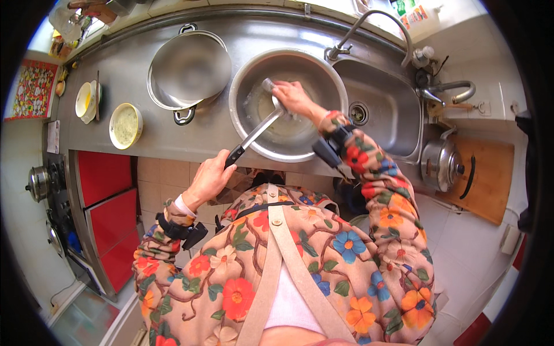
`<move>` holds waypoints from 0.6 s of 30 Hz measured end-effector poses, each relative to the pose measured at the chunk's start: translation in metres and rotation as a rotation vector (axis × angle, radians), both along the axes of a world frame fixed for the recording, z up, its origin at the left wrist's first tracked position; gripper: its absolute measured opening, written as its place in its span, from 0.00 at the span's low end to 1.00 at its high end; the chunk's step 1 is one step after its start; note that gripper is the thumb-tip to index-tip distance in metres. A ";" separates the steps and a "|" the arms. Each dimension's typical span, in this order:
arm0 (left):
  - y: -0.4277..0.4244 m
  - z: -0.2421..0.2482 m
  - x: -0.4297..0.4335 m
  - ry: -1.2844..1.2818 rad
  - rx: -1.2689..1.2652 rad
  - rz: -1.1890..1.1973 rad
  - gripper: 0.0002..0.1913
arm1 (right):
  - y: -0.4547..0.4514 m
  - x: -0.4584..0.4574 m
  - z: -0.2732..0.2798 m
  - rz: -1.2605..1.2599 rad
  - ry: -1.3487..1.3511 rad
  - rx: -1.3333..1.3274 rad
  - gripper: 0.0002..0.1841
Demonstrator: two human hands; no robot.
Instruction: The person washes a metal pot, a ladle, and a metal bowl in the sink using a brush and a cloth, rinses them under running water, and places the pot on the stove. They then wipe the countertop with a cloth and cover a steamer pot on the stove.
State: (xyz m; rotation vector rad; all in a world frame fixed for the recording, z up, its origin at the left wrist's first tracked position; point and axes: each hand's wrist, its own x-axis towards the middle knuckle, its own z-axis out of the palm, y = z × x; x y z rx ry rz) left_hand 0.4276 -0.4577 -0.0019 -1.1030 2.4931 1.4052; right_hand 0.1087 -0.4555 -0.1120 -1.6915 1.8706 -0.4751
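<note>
My left hand grips the black handle of a long metal kitchen utensil, whose shaft slants up over a wide metal basin. Inside the basin is some cloudy water. My right hand is over the water, its fingers closed around the utensil's far end. A small greyish piece sticks out past the fingertips; whether it belongs to the utensil's head is unclear, as the fingers hide most of it.
Right of the basin lies a steel sink under a curved faucet. To the left stand a large pot with its lid askew, a bowl of pale greenish liquid and stacked bowls beside a chopstick. A lidded pot sits far right.
</note>
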 end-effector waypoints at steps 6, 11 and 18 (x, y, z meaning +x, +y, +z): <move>-0.005 0.001 0.002 -0.067 0.249 0.108 0.16 | 0.011 -0.021 -0.014 -0.244 0.181 0.017 0.15; -0.008 0.003 0.000 -0.064 0.453 0.193 0.12 | 0.021 0.000 0.007 -0.171 -0.273 -0.213 0.12; -0.008 0.006 -0.004 -0.035 0.555 0.222 0.11 | 0.047 0.049 0.038 0.082 0.054 -0.382 0.10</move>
